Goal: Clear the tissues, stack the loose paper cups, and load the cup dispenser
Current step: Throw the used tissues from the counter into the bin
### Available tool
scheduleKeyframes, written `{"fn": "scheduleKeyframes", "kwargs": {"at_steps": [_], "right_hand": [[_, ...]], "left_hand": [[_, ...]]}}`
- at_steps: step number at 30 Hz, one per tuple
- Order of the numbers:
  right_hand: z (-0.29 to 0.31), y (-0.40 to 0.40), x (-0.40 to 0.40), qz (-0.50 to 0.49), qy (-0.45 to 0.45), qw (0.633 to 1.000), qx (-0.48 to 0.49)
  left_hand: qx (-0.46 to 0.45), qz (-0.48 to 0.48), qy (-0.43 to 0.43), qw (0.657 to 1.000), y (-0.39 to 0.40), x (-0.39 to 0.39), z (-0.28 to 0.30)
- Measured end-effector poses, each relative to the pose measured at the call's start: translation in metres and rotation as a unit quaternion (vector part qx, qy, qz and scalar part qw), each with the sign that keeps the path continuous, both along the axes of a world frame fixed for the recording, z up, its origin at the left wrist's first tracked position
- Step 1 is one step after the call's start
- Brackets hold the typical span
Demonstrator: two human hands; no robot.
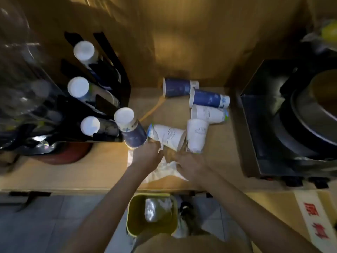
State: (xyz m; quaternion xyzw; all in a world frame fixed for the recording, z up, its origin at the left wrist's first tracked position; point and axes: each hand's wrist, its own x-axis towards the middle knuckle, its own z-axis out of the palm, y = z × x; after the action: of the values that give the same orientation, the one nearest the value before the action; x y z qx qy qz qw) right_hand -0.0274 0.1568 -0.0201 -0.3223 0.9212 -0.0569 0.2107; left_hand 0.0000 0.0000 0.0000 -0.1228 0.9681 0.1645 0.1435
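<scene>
I'm on the first step, clearing the tissues [164, 168]: both hands rest on the crumpled pile at the desk's [73, 172] front edge, left hand [145, 156] curled, right hand [189, 163] flat, though I cannot tell either grip's closure. Loose cups [206, 97] lie just behind. Next, I'd gather the pile and drop it into the bin [133, 216] below.

1. Red characters, the upper resembling "原" and the lower resembling "料", printed on a white strip [317, 221] at the lower right.
2. Faint embossed marks on the white paper cups [197, 134], too blurred for reading.
</scene>
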Motion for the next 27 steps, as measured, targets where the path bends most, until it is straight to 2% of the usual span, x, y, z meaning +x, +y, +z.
{"fn": "scheduleKeyframes", "kwargs": {"at_steps": [7, 10, 12, 16, 20, 23, 25, 27], "right_hand": [[-0.053, 0.009, 0.025, 0.037, 0.079, 0.996, 0.013], [-0.063, 0.020, 0.026, 0.032, 0.051, 0.998, 0.002], [-0.072, 0.025, 0.026, 0.016, 0.043, 0.998, -0.046], [-0.083, 0.026, 0.022, 0.008, -0.023, 0.991, -0.132], [-0.082, 0.021, 0.019, -0.030, -0.025, 0.985, -0.167], [-0.085, 0.021, 0.030, -0.081, -0.023, 0.974, -0.209], [-0.087, 0.018, 0.040, -0.120, -0.037, 0.964, -0.234], [-0.086, 0.013, 0.053, -0.137, -0.056, 0.959, -0.243]], "left_hand": [[-0.069, -0.018, -0.108, 0.992, 0.000, 0.034, -0.069], [-0.077, -0.007, -0.110, 0.991, 0.001, 0.043, -0.080], [-0.063, 0.030, -0.077, 0.995, 0.003, 0.049, -0.085], [-0.026, 0.108, 0.049, 0.993, 0.008, 0.065, -0.090], [0.050, 0.193, 0.107, 0.974, 0.012, 0.082, -0.090], [0.106, 0.238, 0.076, 0.962, 0.009, 0.091, -0.087], [0.181, 0.302, 0.052, 0.934, 0.007, 0.100, -0.086], [0.257, 0.375, 0.006, 0.891, 0.005, 0.112, -0.087]]}}
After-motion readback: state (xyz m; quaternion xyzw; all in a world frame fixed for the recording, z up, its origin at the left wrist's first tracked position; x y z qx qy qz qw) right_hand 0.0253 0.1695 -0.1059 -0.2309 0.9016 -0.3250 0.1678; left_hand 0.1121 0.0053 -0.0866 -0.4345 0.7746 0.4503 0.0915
